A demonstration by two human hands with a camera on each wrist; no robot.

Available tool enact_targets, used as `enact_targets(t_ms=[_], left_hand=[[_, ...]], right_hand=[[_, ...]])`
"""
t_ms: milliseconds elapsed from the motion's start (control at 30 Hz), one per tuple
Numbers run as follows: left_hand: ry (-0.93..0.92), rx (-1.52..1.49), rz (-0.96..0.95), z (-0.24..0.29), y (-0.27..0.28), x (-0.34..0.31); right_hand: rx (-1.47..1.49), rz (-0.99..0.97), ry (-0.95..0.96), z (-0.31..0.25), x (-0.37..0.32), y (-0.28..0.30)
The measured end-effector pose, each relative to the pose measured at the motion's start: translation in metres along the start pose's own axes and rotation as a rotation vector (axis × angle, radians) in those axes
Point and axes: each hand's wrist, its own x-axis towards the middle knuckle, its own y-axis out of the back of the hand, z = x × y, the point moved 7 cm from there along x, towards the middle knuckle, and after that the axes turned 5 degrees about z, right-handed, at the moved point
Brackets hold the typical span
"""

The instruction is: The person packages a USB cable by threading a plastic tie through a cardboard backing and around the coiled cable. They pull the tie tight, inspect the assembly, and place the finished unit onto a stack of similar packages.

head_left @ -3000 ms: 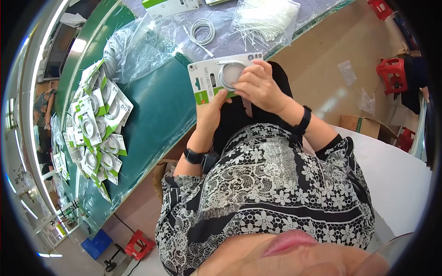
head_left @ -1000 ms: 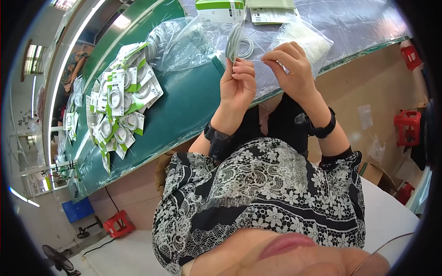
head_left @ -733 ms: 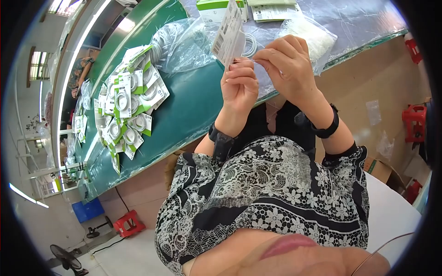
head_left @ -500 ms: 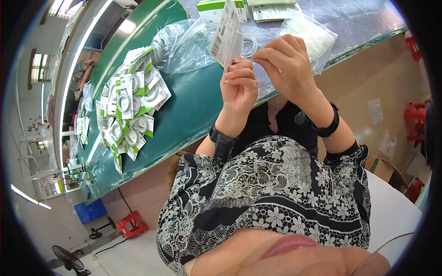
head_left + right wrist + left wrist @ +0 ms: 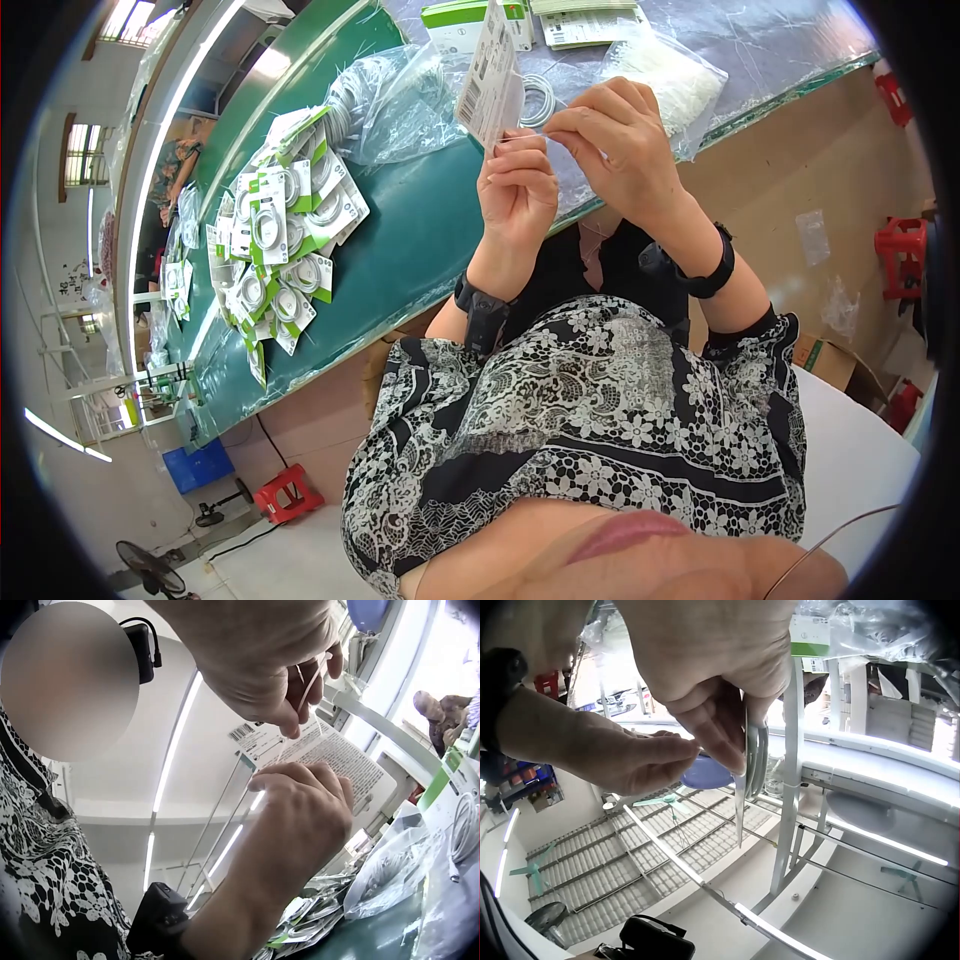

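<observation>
While our left grip (image 5: 518, 190) holds the card (image 5: 488, 85), now turned barcode side out, our right grip (image 5: 625, 140) has left it and pinches a thin white tie (image 5: 308, 688).

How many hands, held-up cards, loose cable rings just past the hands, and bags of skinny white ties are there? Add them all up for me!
Hands (left hand, right hand): 2
Held-up card: 1
Loose cable ring: 1
Bag of skinny white ties: 1
Total: 5
</observation>
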Motion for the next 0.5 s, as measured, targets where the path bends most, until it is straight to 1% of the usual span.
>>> enact_targets(t_ms=[233, 333, 367, 467, 500], left_hand=[[0.014, 0.026, -0.001, 0.007, 0.011, 0.000], [-0.193, 0.434, 0.005, 0.019, 0.021, 0.002], [-0.191, 0.428, -0.003, 0.020, 0.021, 0.004], [-0.235, 0.677, 0.064, 0.028, 0.018, 0.009], [-0.238, 0.667, 0.051, 0.029, 0.018, 0.010]], right_hand=[[-0.007, 0.016, 0.013, -0.002, 0.000, -0.003], [0.013, 0.019, -0.016, -0.005, 0.000, -0.009], [0.009, 0.014, -0.008, -0.003, -0.003, -0.011], [0.109, 0.012, -0.158, 0.024, -0.017, -0.016], [0.106, 0.001, -0.147, 0.025, -0.018, -0.016]])
